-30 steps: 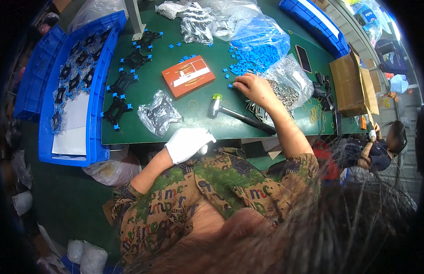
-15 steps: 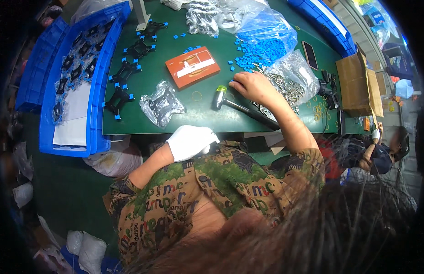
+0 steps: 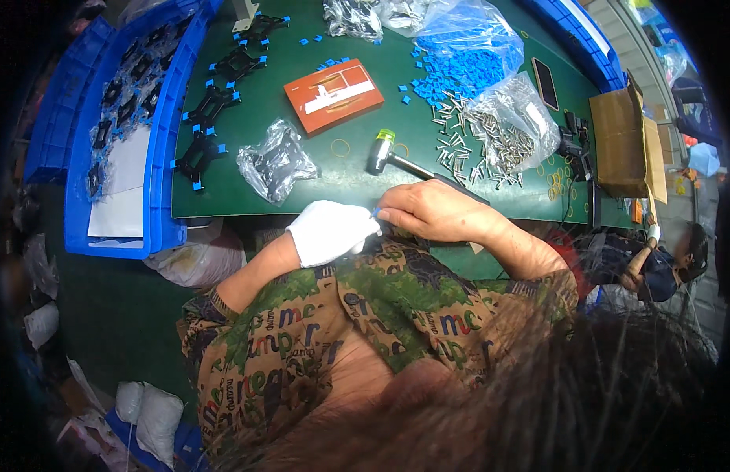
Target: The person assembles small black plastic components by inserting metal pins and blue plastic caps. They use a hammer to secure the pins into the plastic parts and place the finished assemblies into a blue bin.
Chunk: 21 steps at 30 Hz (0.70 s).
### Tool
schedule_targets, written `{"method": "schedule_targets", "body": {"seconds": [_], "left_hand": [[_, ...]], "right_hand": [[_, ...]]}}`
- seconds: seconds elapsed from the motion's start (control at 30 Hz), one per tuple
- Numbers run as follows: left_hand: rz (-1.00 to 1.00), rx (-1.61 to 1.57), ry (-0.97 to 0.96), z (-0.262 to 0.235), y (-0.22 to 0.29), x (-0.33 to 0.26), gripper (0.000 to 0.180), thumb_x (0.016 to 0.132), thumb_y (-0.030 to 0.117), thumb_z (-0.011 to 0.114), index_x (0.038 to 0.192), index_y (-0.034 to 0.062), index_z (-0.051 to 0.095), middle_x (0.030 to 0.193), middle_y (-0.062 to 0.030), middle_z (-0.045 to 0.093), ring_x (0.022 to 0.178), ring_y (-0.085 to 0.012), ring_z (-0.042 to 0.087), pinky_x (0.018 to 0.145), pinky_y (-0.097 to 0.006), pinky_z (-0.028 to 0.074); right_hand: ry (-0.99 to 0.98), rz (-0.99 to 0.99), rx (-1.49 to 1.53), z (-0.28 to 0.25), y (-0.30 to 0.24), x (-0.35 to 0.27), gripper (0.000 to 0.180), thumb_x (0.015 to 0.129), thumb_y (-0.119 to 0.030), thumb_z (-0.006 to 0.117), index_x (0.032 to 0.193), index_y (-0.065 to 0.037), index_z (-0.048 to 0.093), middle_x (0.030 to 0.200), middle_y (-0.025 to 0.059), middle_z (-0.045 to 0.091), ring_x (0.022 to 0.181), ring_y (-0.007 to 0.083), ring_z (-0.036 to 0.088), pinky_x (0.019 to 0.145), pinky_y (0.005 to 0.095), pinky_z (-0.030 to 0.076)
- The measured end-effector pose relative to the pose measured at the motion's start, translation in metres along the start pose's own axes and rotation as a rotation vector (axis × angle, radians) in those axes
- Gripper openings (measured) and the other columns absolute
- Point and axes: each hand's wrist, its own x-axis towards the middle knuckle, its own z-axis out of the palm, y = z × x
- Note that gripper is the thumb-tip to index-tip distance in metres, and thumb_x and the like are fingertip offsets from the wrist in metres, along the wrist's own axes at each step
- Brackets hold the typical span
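**Hands meet at bench edge, small blue piece pinched**

Where the green bench top (image 3: pixel 302 134) ends nearest the person, both hands sit together, touching. Left hand (image 3: pixel 329 232), in a white glove, is curled closed; what it grips is hidden, cannot tell. Right hand (image 3: pixel 435 211), bare, has fingers drawn together, pinching a small blue piece (image 3: pixel 375 212) at the fingertips, right against the glove.

Hammer (image 3: pixel 396 161) with a green-capped head lies on the bench just beyond the right hand, handle running under the knuckles. Orange flat box (image 3: pixel 333 94) sits further back, mid-bench. Clear bag of dark parts (image 3: pixel 276 161) lies near the left hand, on the bench. Loose blue pieces (image 3: pixel 451 75) spill from a clear bag at the far side; metal pins (image 3: pixel 490 141) are scattered from another bag to the right of the hammer. Black frames with blue corner caps (image 3: pixel 211 102) line the bench's left side, beside a blue crate (image 3: pixel 156 157). Cardboard box (image 3: pixel 624 145) stands at far right.
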Motion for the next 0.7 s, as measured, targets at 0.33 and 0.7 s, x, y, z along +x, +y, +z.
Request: {"method": "schedule_targets", "body": {"seconds": [0.33, 0.7], "left_hand": [[0.023, -0.011, -0.018, 0.005, -0.001, -0.001, 0.036, 0.105, 0.036, 0.054, 0.085, 0.0110, 0.068, 0.070, -0.0031, 0.068, 0.068, -0.0253, 0.069, 0.065, -0.037, 0.054], [0.067, -0.196, 0.024, 0.027, -0.028, 0.001, 0.038, 0.106, 0.036, 0.054, 0.082, 0.0099, 0.069, 0.068, -0.0028, 0.067, 0.067, -0.0234, 0.067, 0.066, -0.036, 0.053]], "right_hand": [[-0.033, -0.108, -0.063, 0.000, 0.000, -0.001, 0.028, 0.105, -0.029, 0.054, 0.102, -0.003, 0.064, 0.091, 0.0205, 0.068, 0.092, 0.0437, 0.066, 0.083, 0.0529, 0.052], [-0.092, -0.048, -0.022, 0.008, 0.002, 0.002, 0.034, 0.107, -0.032, 0.050, 0.096, -0.003, 0.064, 0.091, 0.0216, 0.068, 0.091, 0.0455, 0.066, 0.083, 0.0547, 0.050]]}}
